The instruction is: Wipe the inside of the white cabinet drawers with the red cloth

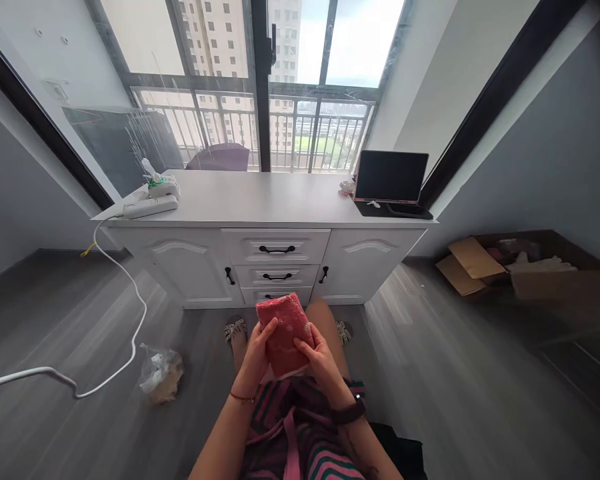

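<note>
A folded red towel is held up in front of me, over my lap. My left hand grips its left edge, thumb on the front. On the right edge my right hand clasps it, fingers curled round the lower part. Both hands are closed on the cloth. A red string circles my left wrist and a dark watch my right one. Below the towel are my striped clothing and my sandalled feet on the floor.
A white cabinet with drawers stands ahead, under a window. On it lie a white power strip with a cord trailing over the floor, and a tablet. A crumpled plastic bag lies at left, cardboard boxes at right.
</note>
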`<state>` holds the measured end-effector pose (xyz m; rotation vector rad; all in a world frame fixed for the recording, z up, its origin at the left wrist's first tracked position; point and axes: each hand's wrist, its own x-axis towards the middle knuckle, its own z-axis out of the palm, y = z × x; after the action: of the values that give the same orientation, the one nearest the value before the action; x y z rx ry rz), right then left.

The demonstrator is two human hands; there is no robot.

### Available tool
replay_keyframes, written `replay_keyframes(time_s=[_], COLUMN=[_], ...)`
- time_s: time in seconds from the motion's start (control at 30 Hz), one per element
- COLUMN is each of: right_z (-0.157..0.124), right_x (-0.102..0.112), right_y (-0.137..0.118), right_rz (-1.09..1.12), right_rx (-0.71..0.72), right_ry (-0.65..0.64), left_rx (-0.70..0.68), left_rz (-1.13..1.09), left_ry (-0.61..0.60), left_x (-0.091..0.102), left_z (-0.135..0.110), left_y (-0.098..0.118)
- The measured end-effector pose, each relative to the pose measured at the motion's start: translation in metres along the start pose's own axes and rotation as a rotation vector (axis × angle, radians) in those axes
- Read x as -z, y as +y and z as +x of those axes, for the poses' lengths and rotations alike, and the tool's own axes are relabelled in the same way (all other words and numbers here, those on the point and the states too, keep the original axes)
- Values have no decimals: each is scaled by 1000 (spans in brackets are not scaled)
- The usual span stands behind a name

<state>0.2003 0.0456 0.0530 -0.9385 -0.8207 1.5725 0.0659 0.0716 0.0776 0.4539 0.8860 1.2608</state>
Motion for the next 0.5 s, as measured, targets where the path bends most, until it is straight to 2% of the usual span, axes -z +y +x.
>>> replay_keyframes(time_s=[0.17, 0.3, 0.4, 0.5], right_z=[-20, -26, -22, -15], right_x=[-7, -18, -25, -30], right_y=[-3, -7, -8, -5], right_rz=[15, 55, 98, 167], right_rx=[-77, -90, -80, -92], right_ry=[-74, -7, 17, 35], left_rx=[-11, -129, -97, -104], left_rz=[153, 286, 286, 284], left_ry=[4, -31, -17, -66], left_x=[4, 2, 2, 6], left_z=[-9, -16, -19, -19], left_y=[4, -1, -1, 10])
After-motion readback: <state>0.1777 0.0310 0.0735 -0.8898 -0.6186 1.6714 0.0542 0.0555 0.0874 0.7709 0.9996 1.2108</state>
